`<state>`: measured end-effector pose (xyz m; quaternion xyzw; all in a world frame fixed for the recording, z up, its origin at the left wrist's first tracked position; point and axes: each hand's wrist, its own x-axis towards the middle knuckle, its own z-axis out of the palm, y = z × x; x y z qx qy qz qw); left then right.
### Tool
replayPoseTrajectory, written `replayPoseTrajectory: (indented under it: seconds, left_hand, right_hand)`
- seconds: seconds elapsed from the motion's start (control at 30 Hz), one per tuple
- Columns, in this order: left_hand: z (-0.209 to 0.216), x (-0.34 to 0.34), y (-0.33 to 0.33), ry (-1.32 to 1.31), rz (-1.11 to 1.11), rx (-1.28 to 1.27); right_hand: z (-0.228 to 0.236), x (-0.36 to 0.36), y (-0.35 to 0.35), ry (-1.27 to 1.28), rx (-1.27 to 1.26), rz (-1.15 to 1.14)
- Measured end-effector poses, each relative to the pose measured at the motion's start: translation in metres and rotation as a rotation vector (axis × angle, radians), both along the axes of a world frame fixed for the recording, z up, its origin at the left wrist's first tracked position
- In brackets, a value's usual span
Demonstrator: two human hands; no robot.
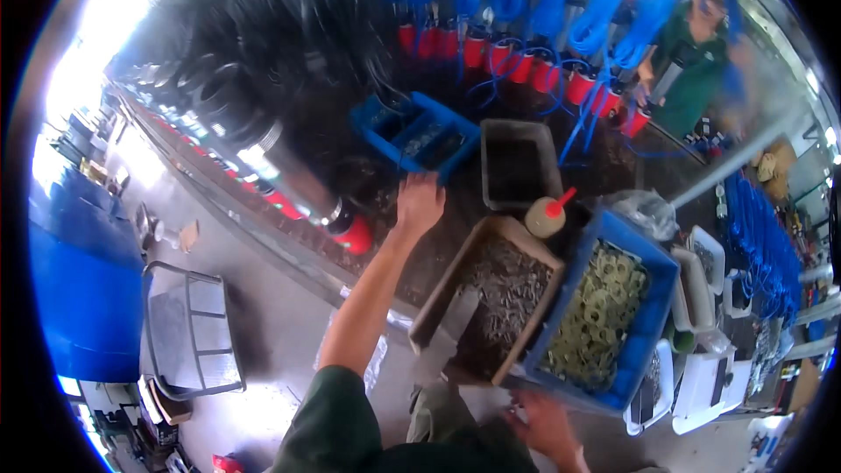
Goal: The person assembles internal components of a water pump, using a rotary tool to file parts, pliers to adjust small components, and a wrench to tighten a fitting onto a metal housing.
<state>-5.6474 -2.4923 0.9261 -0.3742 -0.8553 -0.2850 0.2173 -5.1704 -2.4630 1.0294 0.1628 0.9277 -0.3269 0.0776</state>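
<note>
My left hand (421, 203) reaches across the dark workbench to the near edge of a blue divided tray (462, 151), its short-looking fingers bent at that edge. Small metal parts lie in the tray's compartments. My right hand (545, 426), somewhat blurred, is low by the near edge of a blue bin (663, 298), fingers apart and nothing visible in them. Pale yellowish ring-shaped parts (600, 311) fill that bin. Between my arms stands a tan bin (429, 302) of small metal pieces (508, 289) with a flat metal scoop-like piece (457, 317) in it.
A bottle with a red nozzle (547, 216) stands beside a grey tray (519, 127). Red-ended cylinders (517, 66) with blue cables line the back; a metal cylinder with a red end (352, 235) lies left. A co-worker (701, 79) stands far right. A grey-framed chair (194, 330) stands below left.
</note>
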Motion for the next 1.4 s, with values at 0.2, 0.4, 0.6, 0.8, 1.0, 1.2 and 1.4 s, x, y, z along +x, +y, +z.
replayPoseTrajectory:
  seconds: [0.2, 0.4, 0.6, 0.8, 1.0, 1.2, 1.4]
  left_hand:
    - [-0.042, -0.136, 0.048, -0.378, -0.005, -0.055]
    - [-0.034, -0.174, 0.079, -0.477, 0.018, -0.606]
    - [-0.044, -0.210, 0.057, -0.763, -0.117, -0.318]
    - [-0.026, -0.216, 0.062, -1.052, -0.166, -0.266]
    - [-0.025, -0.193, 0.071, -0.562, 0.067, -0.642]
    - [-0.039, -0.176, 0.093, -0.340, 0.143, -0.632]
    - [-0.058, -0.196, 0.093, -0.592, 0.028, -0.605]
  right_hand:
    - [0.011, -0.099, -0.017, -0.282, -0.081, -0.111]
    - [-0.002, -0.143, -0.005, -0.259, -0.157, -0.291]
    - [0.000, -0.171, -0.007, -0.234, -0.173, -0.292]
    - [-0.011, -0.165, -0.003, -0.243, -0.185, -0.315]
    - [-0.016, -0.161, -0.001, -0.251, -0.195, -0.327]
    - [-0.019, -0.160, -0.005, -0.243, -0.191, -0.332]
    - [-0.028, -0.147, -0.005, -0.270, -0.180, -0.329]
